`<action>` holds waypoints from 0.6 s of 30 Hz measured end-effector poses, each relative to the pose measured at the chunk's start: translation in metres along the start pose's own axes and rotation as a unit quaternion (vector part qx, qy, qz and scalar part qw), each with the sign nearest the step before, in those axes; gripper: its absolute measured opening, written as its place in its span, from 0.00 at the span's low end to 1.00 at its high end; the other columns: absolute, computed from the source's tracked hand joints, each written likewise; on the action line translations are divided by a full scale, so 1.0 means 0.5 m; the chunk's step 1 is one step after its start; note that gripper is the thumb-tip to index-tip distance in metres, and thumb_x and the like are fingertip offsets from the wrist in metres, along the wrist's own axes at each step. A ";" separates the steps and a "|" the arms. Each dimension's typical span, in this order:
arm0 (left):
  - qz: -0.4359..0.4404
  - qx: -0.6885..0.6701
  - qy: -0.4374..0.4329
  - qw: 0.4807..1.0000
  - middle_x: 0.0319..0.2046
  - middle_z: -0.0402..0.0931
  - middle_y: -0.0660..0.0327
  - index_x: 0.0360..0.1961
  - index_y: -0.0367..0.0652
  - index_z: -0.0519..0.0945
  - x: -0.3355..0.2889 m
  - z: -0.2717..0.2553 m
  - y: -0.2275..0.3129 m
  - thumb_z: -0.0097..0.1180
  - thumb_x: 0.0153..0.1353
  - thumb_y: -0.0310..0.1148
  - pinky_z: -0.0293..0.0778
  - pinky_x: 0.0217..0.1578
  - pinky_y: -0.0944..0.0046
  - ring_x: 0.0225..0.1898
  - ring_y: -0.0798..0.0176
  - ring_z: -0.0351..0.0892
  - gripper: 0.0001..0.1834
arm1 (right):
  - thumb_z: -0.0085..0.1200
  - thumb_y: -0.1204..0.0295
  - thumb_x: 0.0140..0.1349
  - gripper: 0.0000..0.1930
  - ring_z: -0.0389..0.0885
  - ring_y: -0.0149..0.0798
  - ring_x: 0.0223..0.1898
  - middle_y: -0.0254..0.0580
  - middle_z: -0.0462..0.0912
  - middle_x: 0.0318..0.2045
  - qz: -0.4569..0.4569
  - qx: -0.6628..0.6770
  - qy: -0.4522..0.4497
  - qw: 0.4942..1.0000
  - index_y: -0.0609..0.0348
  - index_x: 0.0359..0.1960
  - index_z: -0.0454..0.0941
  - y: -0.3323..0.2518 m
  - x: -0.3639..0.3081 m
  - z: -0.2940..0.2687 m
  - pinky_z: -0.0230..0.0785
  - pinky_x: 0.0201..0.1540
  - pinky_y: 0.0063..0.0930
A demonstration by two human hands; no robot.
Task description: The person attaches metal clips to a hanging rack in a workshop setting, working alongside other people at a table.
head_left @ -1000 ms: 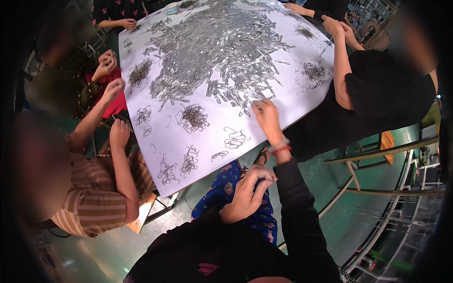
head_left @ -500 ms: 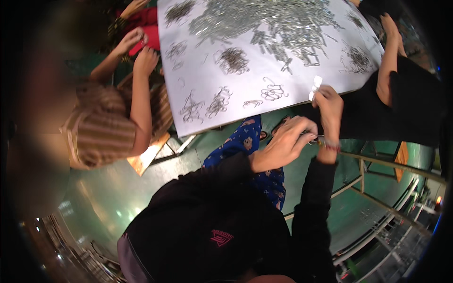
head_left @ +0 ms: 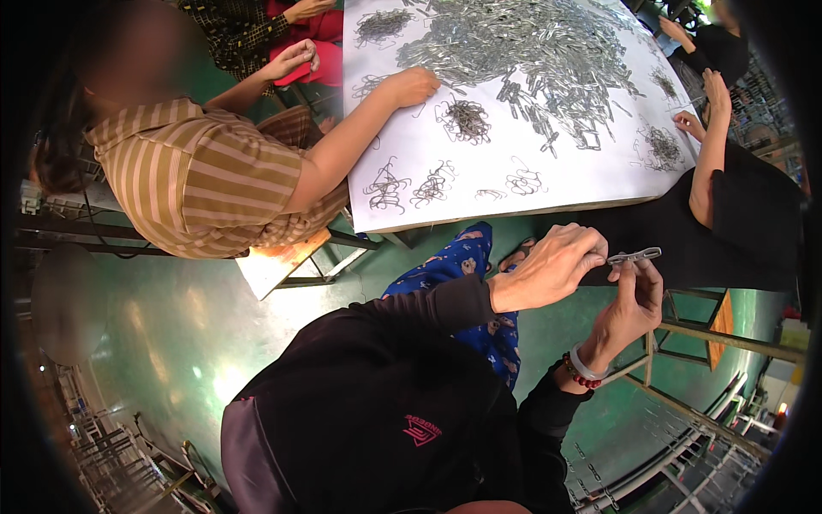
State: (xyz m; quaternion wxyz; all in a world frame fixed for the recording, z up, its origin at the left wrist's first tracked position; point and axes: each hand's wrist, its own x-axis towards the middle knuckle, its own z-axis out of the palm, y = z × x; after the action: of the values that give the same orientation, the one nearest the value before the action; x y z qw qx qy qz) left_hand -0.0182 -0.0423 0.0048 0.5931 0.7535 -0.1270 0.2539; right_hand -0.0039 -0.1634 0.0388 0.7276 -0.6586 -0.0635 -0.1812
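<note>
Above my lap, just off the table's near edge, my right hand point(head_left: 632, 310) pinches a small, flat, silvery metal piece with looped ends point(head_left: 651, 254) between thumb and fingers. A pale bangle and a red bead bracelet circle that wrist. My left hand point(head_left: 555, 267) is closed in a pinch right beside the piece's left end; whatever its fingertips grip is too small to make out. On the white-topped table point(head_left: 402, 154) lies a large heap of similar metal pieces point(head_left: 531, 51). Small piles of bent wire hooks point(head_left: 467, 122) lie around it, several near my edge point(head_left: 432, 185).
At the left, a person in a striped shirt point(head_left: 214, 180) reaches an arm over the table. Another person in black point(head_left: 753, 206) sits at the right, hands by a wire pile point(head_left: 661, 147). A wooden stool point(head_left: 287, 261) stands on the green floor point(head_left: 163, 343).
My right hand has come down and right from the table edge, turning the metal piece level. My left hand moved slightly right toward it. The striped-shirt person's arm now reaches onto the table.
</note>
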 end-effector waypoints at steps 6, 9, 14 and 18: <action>-0.003 -0.006 -0.045 0.999 0.29 0.74 0.56 0.35 0.39 0.74 -0.026 -0.031 -0.041 0.53 0.59 0.29 0.67 0.42 0.59 0.35 0.54 0.73 0.06 | 0.53 0.88 0.54 0.07 0.74 0.29 0.25 0.43 0.79 0.27 0.025 0.032 0.039 0.998 0.68 0.35 0.74 0.028 -0.026 0.018 0.68 0.30 0.19; -0.041 -0.007 -0.084 0.996 0.43 0.73 0.56 0.44 0.41 0.73 -0.029 -0.077 -0.057 0.59 0.56 0.37 0.67 0.46 0.58 0.42 0.57 0.73 0.17 | 0.52 0.88 0.54 0.08 0.74 0.30 0.25 0.43 0.79 0.27 0.046 0.066 0.018 0.997 0.68 0.35 0.74 0.049 -0.037 0.021 0.68 0.30 0.20; -0.085 0.414 -0.024 0.906 0.29 0.76 0.53 0.34 0.41 0.81 0.028 -0.236 -0.238 0.62 0.50 0.38 0.71 0.36 0.54 0.35 0.51 0.76 0.13 | 0.54 0.88 0.52 0.08 0.74 0.28 0.25 0.43 0.79 0.28 0.072 0.062 0.013 0.995 0.68 0.35 0.74 0.081 -0.043 0.005 0.69 0.30 0.19; -0.115 0.563 -0.090 0.814 0.28 0.76 0.54 0.26 0.40 0.80 0.069 -0.278 -0.313 0.60 0.50 0.37 0.70 0.36 0.52 0.35 0.51 0.77 0.10 | 0.54 0.88 0.52 0.09 0.74 0.25 0.25 0.40 0.79 0.28 0.087 0.051 -0.001 0.995 0.67 0.35 0.75 0.095 -0.040 -0.004 0.69 0.30 0.16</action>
State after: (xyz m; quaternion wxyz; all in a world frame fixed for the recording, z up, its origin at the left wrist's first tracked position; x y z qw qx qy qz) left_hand 0.0556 0.1361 -0.0835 0.0764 0.9842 0.0723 0.1422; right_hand -0.0062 -0.1589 -0.0124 0.7733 -0.6237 -0.0162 -0.1129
